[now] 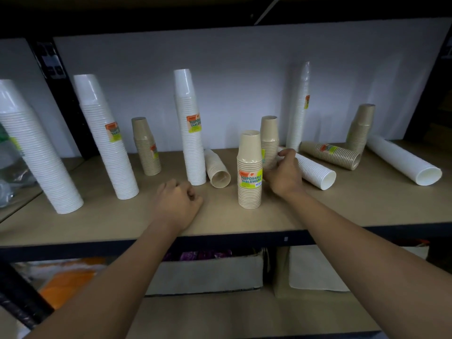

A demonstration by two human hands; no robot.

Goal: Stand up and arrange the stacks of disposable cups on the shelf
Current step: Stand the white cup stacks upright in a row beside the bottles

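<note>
Cup stacks stand and lie on a brown shelf. Upright: tall white stacks, and beige stacks. Lying down: a short beige stack, a white stack, a beige labelled stack and a long white stack. My right hand closes its fingers around the near end of the lying white stack, just right of the front beige stack. My left hand rests on the shelf as a closed fist, holding nothing.
A white back panel closes the shelf behind the cups. A black upright post stands at the left. Plastic-wrapped goods sit at the far left. Below the shelf's dark front edge are cardboard boxes and orange packages.
</note>
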